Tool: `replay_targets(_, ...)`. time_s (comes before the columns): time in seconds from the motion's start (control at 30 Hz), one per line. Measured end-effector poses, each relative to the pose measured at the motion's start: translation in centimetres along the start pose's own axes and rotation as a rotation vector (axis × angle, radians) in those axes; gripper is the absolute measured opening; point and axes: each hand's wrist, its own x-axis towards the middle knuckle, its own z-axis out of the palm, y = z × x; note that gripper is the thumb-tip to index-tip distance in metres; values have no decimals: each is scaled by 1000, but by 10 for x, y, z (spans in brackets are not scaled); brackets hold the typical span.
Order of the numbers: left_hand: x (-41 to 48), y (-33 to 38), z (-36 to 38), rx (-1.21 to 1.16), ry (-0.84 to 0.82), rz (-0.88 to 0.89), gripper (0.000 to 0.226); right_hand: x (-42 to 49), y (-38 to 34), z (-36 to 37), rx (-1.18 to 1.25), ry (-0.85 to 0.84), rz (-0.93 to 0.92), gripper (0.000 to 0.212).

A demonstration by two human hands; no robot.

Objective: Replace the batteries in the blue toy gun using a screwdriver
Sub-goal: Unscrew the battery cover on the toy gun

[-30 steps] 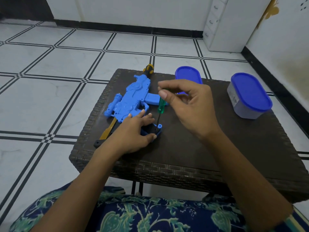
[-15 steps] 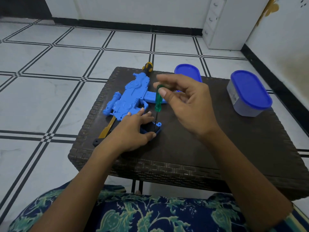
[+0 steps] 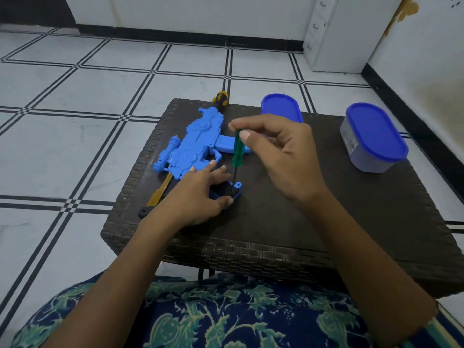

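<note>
Toy gun [image 3: 194, 146] near table's [image 3: 351, 222] left edge, right fingers [image 3: 247, 135] pinching screwdriver [image 3: 237, 151], left fingers [image 3: 221, 172] holding cover [image 3: 236, 193].

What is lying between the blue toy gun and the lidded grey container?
In the head view, the right hand holding the green screwdriver sits between the blue toy gun and grey container.

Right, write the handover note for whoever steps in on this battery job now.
Left hand: pressing the small blue battery piece flat on the table.
Right hand: pinching the green screwdriver upright, tip at that piece's end.
Blue toy gun lies just behind, untouched.
Done: the piece is off the gun.
Left: finish the screw; no batteries are visible, so the swap and refit look outstanding.
</note>
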Motion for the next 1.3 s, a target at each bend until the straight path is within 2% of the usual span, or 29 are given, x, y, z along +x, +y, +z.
replay_targets(0.2, 2, -7, 4, -3, 11, 30, 57, 1, -1, -1, -35, 88, -46, 13)
replay_targets(0.37, 4, -4, 3, -6, 12, 20, 58, 1, 1, -4, -14, 29, 9, 18)
replay_targets(0.5, 3, -3, 3, 0, 14, 7, 56, -1, 2, 1, 22, 11, -10, 11)
replay_targets(0.63, 2, -4, 3, 1, 17, 20, 57, 1, 2, 2, -24, 14, -46, 16)
replay_targets(0.8, 2, -1, 1, 2, 7, 10, 57, 2, -1, -3, 40, -50, 23, 23)
replay_targets(0.93, 0, 1, 1, 18, 15, -3, 56, -1, 0, 1, -57, -17, -18, 15)
replay_targets(1.03, 0, 0, 2, 11, 20, 11, 54, -1, 1, 1, -97, 55, -54, 18)
replay_targets(1.3, 1, 2, 1, 21, 0, -3, 56, -2, 3, -2, -41, 7, -24, 18)
